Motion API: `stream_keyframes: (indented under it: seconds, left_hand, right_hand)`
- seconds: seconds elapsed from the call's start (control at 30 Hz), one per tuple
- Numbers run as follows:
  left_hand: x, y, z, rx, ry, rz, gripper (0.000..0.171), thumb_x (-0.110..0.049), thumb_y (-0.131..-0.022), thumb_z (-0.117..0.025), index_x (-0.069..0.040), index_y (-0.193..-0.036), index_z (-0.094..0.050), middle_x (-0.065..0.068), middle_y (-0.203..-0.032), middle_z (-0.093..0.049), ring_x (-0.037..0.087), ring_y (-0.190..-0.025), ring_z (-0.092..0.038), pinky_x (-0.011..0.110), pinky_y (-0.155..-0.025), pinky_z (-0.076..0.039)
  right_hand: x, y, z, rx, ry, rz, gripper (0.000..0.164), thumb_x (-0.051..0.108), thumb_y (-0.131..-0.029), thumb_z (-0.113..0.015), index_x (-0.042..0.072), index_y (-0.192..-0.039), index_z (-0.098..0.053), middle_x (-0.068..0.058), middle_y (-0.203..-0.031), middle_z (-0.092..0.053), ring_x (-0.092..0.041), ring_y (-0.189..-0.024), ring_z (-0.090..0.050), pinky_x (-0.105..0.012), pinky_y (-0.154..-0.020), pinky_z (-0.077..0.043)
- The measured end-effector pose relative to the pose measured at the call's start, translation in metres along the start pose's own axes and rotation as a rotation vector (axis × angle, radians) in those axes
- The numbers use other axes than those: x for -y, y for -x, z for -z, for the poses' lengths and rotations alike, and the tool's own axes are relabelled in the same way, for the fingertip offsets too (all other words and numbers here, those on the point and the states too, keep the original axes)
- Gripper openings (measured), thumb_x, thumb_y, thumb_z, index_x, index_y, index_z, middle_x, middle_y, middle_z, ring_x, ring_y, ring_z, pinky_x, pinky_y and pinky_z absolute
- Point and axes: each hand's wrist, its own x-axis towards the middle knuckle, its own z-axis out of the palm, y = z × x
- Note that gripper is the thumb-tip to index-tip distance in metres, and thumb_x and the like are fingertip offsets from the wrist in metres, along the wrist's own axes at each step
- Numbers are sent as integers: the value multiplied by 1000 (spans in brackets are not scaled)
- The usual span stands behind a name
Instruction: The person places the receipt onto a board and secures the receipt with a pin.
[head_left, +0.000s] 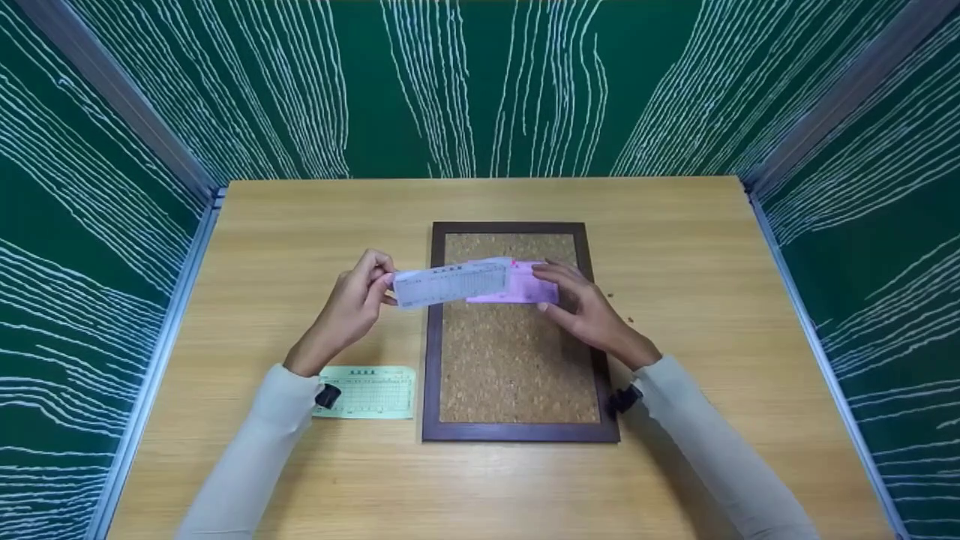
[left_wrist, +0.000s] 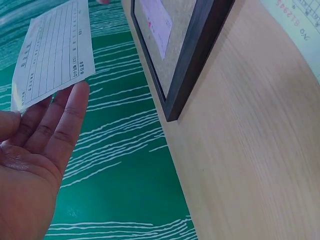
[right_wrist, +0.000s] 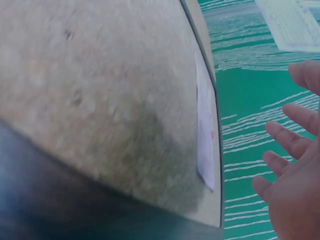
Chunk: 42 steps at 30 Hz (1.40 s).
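Observation:
My left hand (head_left: pixel 346 304) pinches the left end of a whitish printed form slip (head_left: pixel 450 285) between thumb and fingers. That slip is raised and tilted, its right end overlapping a pink slip (head_left: pixel 534 285) in the head view. The pink slip lies on the upper part of a dark-framed corkboard (head_left: pixel 517 367), with a small red spot (left_wrist: pixel 149 24) on it. Over the right end of the pink slip hovers my right hand (head_left: pixel 589 311), fingers spread and holding nothing. In the right wrist view, its fingers (right_wrist: pixel 287 140) stand apart from the whitish slip.
A green printed form slip (head_left: pixel 371 394) lies on the wooden table (head_left: pixel 247 315), left of the board and partly behind my left wrist. Two small dark specks (head_left: pixel 630 320) sit right of the board. Green walls (head_left: pixel 367 90) with white wavy lines enclose the back and sides.

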Motion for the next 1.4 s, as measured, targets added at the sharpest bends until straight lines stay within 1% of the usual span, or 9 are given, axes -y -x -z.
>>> stream_keyframes:
  seconds: [0.13, 0.23, 0.4, 0.53, 0.7, 0.8, 1.0, 1.17, 1.4]
  left_hand:
    - [-1, -2, -3, 6, 5, -23, 4, 6, -114, -47, 3, -114, -50, 23, -107, -76, 39, -106, -78, 38, -79, -68]
    - [-2, -3, -6, 14, 12, -21, 5, 5, -114, -46, 3, -115, -50, 23, -109, -75, 39, -107, -77, 42, -79, -68]
    - [-2, -5, -12, 37, 26, -17, 6, 5, -115, -45, 2, -116, -50, 23, -109, -75, 38, -107, -77, 37, -80, -67]
    - [-4, -6, -17, 51, 37, -22, 7, 5, -115, -44, 2, -116, -50, 24, -111, -76, 39, -108, -77, 38, -80, -67]
    - [-6, -9, -23, 63, 44, -34, 7, 5, -115, -44, 2, -115, -50, 26, -112, -76, 41, -108, -77, 39, -80, -68]
    - [-7, -11, -27, 63, 50, -33, 7, 4, -115, -44, 2, -115, -50, 25, -111, -76, 40, -108, -78, 36, -79, -68]
    - [-7, -14, -36, 65, 73, -46, 7, 6, -115, -44, 2, -114, -51, 25, -110, -76, 40, -107, -78, 38, -79, -68]
    - [-8, -16, -44, 89, 69, -61, 7, 5, -115, -45, 1, -117, -51, 24, -112, -76, 37, -106, -78, 42, -82, -68]
    - [-6, -18, -56, 80, 44, -61, 6, 2, -115, -48, 0, -116, -53, 19, -99, -71, 32, -97, -76, 38, -78, -66]
  right_hand:
    - [7, -2, -3, -8, -19, 23, 51, 5, -102, -77, 9, -151, -67, -13, -163, -58, -40, -163, -34, -70, -130, -22]
    - [12, -4, -6, -11, -31, 34, 47, 8, -103, -78, 6, -149, -68, -13, -159, -60, -41, -159, -40, -68, -130, -24]
    - [20, -4, -12, -15, -93, 4, 42, 14, -104, -78, 8, -145, -71, -10, -151, -67, -35, -149, -55, -65, -125, -36]
    - [23, -2, -16, -12, -109, -12, 35, 14, -104, -78, 10, -139, -74, -6, -140, -73, -29, -136, -65, -63, -116, -47]
    - [23, 1, -18, -26, -105, 11, 21, 11, -104, -78, 6, -125, -79, -5, -125, -78, -25, -117, -73, -63, -100, -57]
    - [23, 3, -16, -49, -104, 10, 15, 9, -104, -78, 6, -118, -81, -3, -119, -80, -23, -110, -73, -57, -95, -60]
    - [22, 11, -10, -88, -96, 14, 5, 4, -104, -76, 2, -105, -81, -3, -108, -81, -17, -93, -68, -27, -82, -55]
    - [20, 20, -3, -110, -115, -14, 8, 3, -105, -74, -2, -101, -79, -6, -105, -82, -15, -91, -68, -23, -79, -54]
    - [16, 30, 4, -117, -178, -22, 7, -3, -104, -73, -4, -99, -78, -14, -104, -81, -15, -88, -65, -24, -75, -52]
